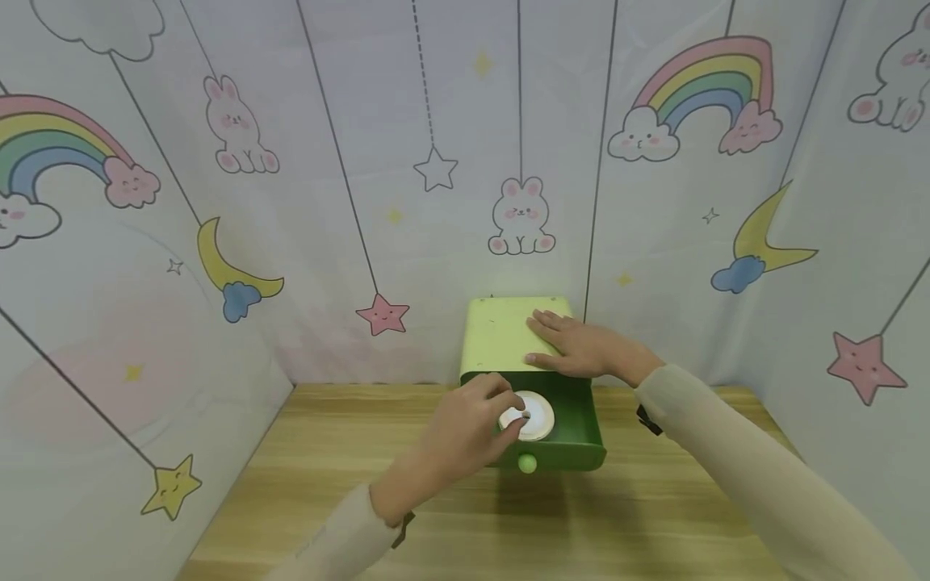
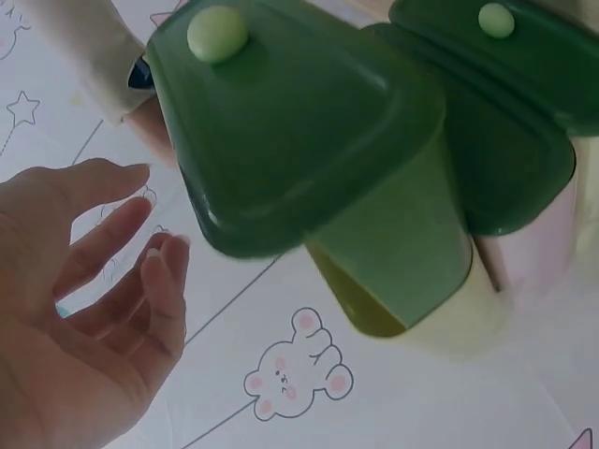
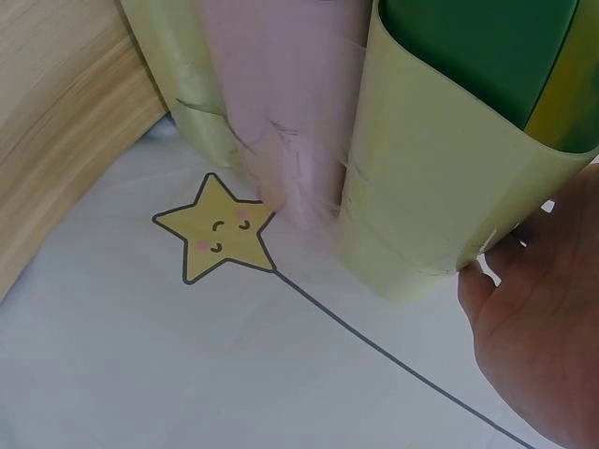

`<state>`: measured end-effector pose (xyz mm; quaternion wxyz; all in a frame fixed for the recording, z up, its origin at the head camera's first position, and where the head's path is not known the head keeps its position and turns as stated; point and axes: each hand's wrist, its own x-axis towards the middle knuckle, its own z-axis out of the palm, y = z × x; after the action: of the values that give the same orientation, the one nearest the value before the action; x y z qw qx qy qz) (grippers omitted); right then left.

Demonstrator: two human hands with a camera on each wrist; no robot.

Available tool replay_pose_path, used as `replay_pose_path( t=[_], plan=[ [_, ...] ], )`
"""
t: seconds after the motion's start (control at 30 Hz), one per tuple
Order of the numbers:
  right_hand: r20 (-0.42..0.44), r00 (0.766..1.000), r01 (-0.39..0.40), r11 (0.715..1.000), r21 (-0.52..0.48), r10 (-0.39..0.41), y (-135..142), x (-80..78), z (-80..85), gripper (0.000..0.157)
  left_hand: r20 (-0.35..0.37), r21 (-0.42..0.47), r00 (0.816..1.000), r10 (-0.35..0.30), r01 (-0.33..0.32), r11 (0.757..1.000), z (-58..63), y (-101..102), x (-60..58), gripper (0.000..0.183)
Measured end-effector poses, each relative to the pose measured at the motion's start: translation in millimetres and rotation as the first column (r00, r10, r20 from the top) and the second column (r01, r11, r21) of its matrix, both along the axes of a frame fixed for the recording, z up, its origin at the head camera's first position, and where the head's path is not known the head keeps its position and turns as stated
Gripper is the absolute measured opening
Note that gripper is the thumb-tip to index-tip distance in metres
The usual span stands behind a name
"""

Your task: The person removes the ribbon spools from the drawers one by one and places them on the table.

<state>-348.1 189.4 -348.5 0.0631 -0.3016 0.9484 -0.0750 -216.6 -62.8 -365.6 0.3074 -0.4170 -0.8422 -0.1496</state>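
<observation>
- Left hand (image 1: pixel 472 424): fingers curved, tips apart, seemingly empty — over the white disc (image 1: pixel 540 417) inside the open drawer (image 1: pixel 567 457).
- Right hand (image 1: pixel 581 347): fingers outstretched, resting on the cabinet (image 1: pixel 497 335).
- Likely placing or retrieving — next calls for clean release or pinch.

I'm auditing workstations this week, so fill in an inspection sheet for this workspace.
Surface: wood-grain table.
Job's things: open top drawer of a stacked drawer unit, with a round white disc inside.
Clutter: nothing seen.
Hands: left hand over the disc, fingers loosely curled, contact unclear; right hand rests on top of the unit.
Cables: nothing seen.
Surroundings: pale backdrop with cartoon prints.
</observation>
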Motion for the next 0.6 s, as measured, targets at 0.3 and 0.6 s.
replay_pose_path(
  t=[0.3,0.6],
  plan=[
    [-0.016,1.000,-0.009,1.000,0.007,0.009,0.1,-0.1,0.2,0.088,0.232,-0.192,0.972,0.045,0.000,0.981,21.8,-3.2,-22.4,0.021],
    [-0.004,1.000,-0.012,1.000,0.002,0.012,1.0,-1.3,-1.2,0.088,0.365,-0.343,0.928,0.070,0.064,0.937,31.3,1.2,-42.8,0.038]
  ],
)
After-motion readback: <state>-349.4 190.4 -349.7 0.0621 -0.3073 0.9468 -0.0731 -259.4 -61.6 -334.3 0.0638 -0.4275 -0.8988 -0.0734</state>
